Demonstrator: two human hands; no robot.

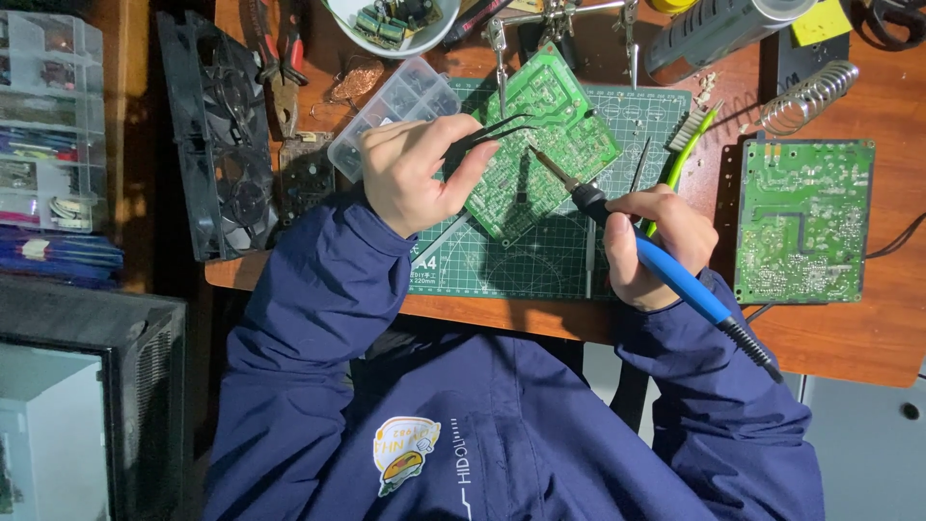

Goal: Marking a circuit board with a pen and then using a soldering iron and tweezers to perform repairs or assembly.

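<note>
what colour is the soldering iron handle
Blue, with a black grip near the tip; the soldering iron sits in the right hand, clearest in the head view.

Navy blue jacket, long sleeves to the wrists, colourful chest badge, white lettering

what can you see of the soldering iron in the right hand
The soldering iron has a blue handle, a black collar near the front and a thin metal shaft ending in a pointed tip. The right hand grips it like a pen, tilted, tip aimed up-left over the green circuit board; whether the tip touches the board is unclear. A dark ribbed cord sleeve trails from its rear past the desk edge.
</note>
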